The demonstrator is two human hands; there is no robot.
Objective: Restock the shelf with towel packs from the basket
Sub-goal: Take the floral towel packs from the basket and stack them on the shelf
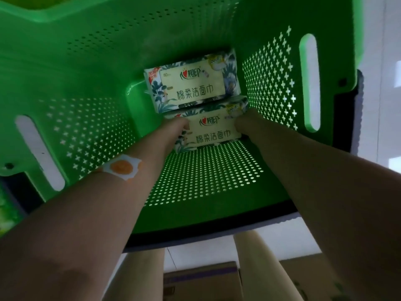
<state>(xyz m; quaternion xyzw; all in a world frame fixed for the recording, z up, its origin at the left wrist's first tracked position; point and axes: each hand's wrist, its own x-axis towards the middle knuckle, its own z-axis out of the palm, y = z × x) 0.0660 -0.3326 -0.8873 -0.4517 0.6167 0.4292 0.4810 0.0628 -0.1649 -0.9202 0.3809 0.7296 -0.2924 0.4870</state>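
Observation:
I look down into a deep green perforated basket (pixel 208 177). Two towel packs with cream labels and leaf print lie at its bottom. The far pack (pixel 193 83) rests against the back wall. The near pack (pixel 211 132) is gripped at both ends: my left hand (pixel 179 127) holds its left end and my right hand (pixel 244 123) holds its right end. Both arms reach down from the near rim. The fingers are partly hidden behind the pack.
The basket walls rise on all sides, with slot handles at left (pixel 36 148) and right (pixel 309 83). Its dark near rim (pixel 217 233) sits above my legs. Cardboard boxes (pixel 201 281) lie on the white floor below.

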